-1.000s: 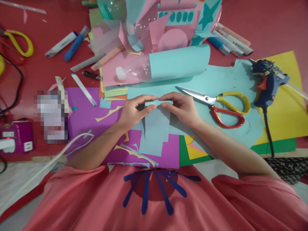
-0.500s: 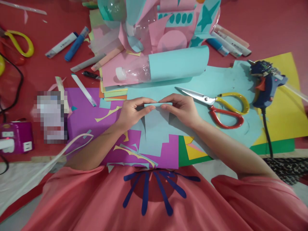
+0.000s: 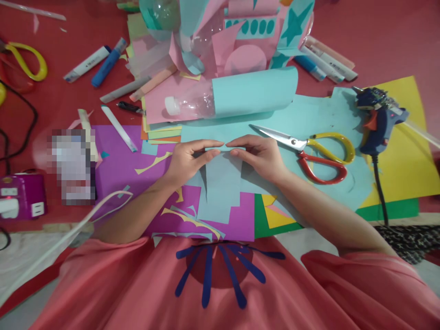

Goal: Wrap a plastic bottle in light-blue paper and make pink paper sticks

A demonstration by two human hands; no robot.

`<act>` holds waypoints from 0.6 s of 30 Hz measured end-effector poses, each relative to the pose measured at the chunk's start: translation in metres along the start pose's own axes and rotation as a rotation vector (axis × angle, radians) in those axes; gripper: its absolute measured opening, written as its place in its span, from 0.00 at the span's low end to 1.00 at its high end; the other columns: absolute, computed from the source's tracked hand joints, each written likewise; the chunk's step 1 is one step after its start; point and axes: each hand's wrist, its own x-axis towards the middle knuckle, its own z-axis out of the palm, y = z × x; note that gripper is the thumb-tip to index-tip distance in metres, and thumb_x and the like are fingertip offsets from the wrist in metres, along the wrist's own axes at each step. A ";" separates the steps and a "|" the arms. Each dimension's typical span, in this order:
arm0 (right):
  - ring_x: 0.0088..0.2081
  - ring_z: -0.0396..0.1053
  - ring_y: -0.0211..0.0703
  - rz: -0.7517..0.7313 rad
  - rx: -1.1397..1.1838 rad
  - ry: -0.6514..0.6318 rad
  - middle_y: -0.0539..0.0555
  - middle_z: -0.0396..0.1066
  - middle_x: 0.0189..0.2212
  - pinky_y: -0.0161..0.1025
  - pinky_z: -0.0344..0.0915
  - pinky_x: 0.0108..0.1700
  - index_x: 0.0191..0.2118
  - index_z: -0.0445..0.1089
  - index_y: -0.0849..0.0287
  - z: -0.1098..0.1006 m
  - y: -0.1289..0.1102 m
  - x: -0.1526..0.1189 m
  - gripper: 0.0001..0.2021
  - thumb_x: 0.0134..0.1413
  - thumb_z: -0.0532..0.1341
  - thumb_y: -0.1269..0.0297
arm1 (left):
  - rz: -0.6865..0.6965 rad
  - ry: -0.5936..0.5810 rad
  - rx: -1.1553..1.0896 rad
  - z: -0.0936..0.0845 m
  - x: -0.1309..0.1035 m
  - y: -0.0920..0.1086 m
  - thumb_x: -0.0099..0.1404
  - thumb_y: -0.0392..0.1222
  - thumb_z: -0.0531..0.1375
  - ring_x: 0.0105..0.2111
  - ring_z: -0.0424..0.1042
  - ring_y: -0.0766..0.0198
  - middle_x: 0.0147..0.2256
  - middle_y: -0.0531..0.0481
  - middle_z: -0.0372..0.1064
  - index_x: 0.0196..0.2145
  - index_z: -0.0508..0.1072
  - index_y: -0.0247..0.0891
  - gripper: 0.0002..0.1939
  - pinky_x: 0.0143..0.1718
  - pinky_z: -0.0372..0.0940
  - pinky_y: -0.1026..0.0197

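Note:
My left hand (image 3: pixel 187 158) and my right hand (image 3: pixel 260 154) pinch the two ends of the folded top edge of a light blue paper strip (image 3: pixel 223 181). Thumbs are in front and fingers behind, and the lower part of the strip hangs down over the sheets below. A large light blue paper sheet (image 3: pixel 330 114) lies beneath my hands. Scissors (image 3: pixel 299 144) with one yellow and one red handle rest on it, just right of my right hand. Beyond my hands lies a plastic bottle (image 3: pixel 195 98) wrapped in light blue paper (image 3: pixel 254 91).
At right, a blue hot glue gun (image 3: pixel 380 126) lies with its cord towards me, on yellow paper (image 3: pixel 417 160). Purple paper (image 3: pixel 117 174) with cut scraps lies left. Markers (image 3: pixel 109 62), a power socket box (image 3: pixel 25 195) and a pink-and-blue paper craft (image 3: pixel 245 59) stand around.
Both hands stay almost in place, still pinching the paper strip. Its folded edge tilts slightly between the fingers. The camera view shifts a little.

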 end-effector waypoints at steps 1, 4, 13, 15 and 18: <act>0.35 0.74 0.39 0.002 -0.005 0.000 0.52 0.78 0.33 0.36 0.71 0.36 0.34 0.78 0.57 0.000 0.000 0.000 0.06 0.52 0.65 0.62 | 0.004 0.004 -0.001 0.000 0.000 0.001 0.60 0.56 0.64 0.29 0.75 0.66 0.33 0.48 0.80 0.39 0.81 0.41 0.17 0.27 0.66 0.67; 0.34 0.74 0.39 0.029 -0.031 0.002 0.52 0.78 0.32 0.36 0.71 0.35 0.33 0.78 0.57 0.000 0.000 0.000 0.07 0.51 0.65 0.61 | 0.009 -0.002 -0.018 0.000 -0.001 0.002 0.60 0.55 0.64 0.33 0.77 0.65 0.36 0.48 0.80 0.38 0.81 0.41 0.16 0.32 0.68 0.67; 0.28 0.68 0.37 0.036 -0.087 0.010 0.50 0.76 0.28 0.37 0.64 0.31 0.35 0.79 0.56 -0.001 0.002 -0.002 0.06 0.51 0.66 0.62 | -0.008 0.001 -0.049 0.000 0.001 0.002 0.59 0.56 0.64 0.25 0.72 0.68 0.29 0.50 0.79 0.35 0.82 0.42 0.16 0.23 0.62 0.67; 0.28 0.68 0.37 0.038 -0.088 0.012 0.50 0.76 0.27 0.36 0.63 0.30 0.35 0.79 0.56 -0.001 0.002 -0.002 0.06 0.51 0.66 0.63 | -0.021 -0.005 -0.065 0.000 0.001 0.002 0.59 0.56 0.65 0.27 0.73 0.67 0.31 0.49 0.79 0.35 0.82 0.42 0.16 0.25 0.63 0.67; 0.26 0.67 0.36 0.029 -0.091 0.028 0.50 0.76 0.25 0.35 0.62 0.28 0.34 0.79 0.56 -0.001 0.002 -0.003 0.06 0.52 0.66 0.62 | -0.022 0.001 -0.065 0.001 0.001 0.002 0.59 0.55 0.64 0.27 0.73 0.67 0.30 0.50 0.79 0.35 0.82 0.42 0.15 0.25 0.63 0.67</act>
